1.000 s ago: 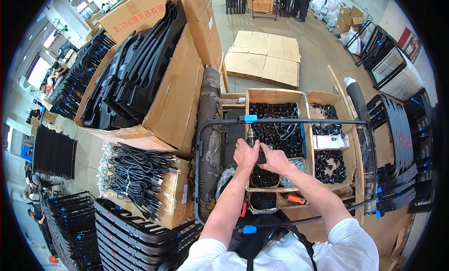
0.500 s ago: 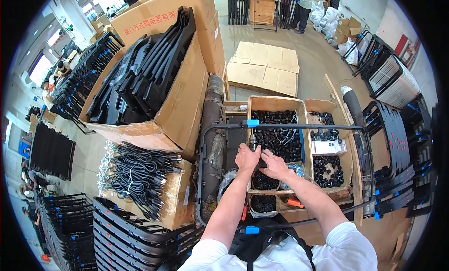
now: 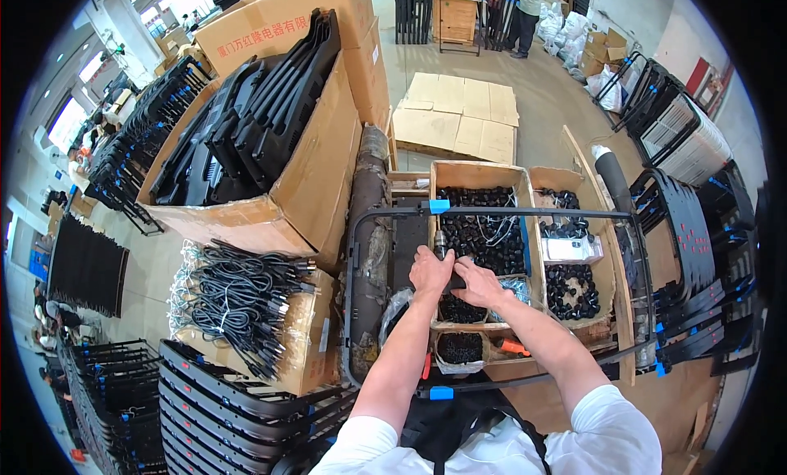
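Note:
A power drill (image 3: 440,242) with a metal chuck points away from me, its bit end near the far bar of a black rectangular frame (image 3: 541,212). My left hand (image 3: 428,273) is closed round the drill just behind the chuck. From the other side, my right hand (image 3: 480,281) grips its dark body; most of the tool is covered by my fingers. Blue pieces sit on the frame's far bar and near bar, including a far blue clip (image 3: 439,206). The frame surrounds both forearms and lies over a wooden parts box (image 3: 526,188).
Small black parts (image 3: 484,240) fill the box's compartments. An orange-handled tool (image 3: 513,346) lies near its front. To the left stand bundled black cables (image 3: 238,299) on a carton, a large carton (image 3: 316,172) of black panels and stacked frames (image 3: 238,418). Flattened cardboard (image 3: 459,114) lies ahead.
The whole scene has shifted slightly up and left in the view. Both hands stay on the drill at nearly the same spot by the far bar.

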{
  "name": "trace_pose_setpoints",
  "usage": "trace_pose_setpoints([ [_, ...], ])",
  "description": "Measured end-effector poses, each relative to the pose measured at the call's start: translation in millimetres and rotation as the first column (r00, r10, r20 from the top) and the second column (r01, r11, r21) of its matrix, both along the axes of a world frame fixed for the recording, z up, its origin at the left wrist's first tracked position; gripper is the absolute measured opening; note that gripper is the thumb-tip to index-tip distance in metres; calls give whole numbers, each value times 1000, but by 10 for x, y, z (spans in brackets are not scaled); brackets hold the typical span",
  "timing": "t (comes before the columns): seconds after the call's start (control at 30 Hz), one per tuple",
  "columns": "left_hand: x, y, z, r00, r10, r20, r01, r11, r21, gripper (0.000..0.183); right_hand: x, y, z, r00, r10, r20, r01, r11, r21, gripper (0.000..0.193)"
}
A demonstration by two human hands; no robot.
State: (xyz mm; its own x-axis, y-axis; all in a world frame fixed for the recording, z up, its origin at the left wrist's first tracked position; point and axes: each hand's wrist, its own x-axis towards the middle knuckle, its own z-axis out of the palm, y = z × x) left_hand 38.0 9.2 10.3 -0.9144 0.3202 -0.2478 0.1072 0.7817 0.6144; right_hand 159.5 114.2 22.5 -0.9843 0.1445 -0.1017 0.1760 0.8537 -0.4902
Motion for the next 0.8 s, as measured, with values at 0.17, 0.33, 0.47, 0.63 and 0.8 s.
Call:
trace_pose_setpoints([
  [0.17, 75, -59, -3, 999, -9, -41, 9, 1000, 1, 70, 83, -75, 41, 1000, 13, 7, -13, 1000, -2, 59],
  [0.33, 394, -293, 83, 999, 7, -51, -6, 1000, 22, 75, 450, -336, 205, 999, -32, -8, 33, 999, 20, 59],
  [0.47, 1153, -652, 319, 992, 69, 106, -86, 981, 171, 80, 1190, -653, 476, 991, -19, -129, 23, 999, 29, 65],
  [0.63, 2447, -1367, 634, 969, 84, 232, -191, 852, 487, 61, 2373, -1205, 895, 950, 74, -303, -67, 997, 32, 66],
  [0.8, 3571, -2170, 389, 965, 194, 176, -257, 834, 489, 50, 3288, -1816, 697, 942, 174, -288, -184, 983, -6, 72],
])
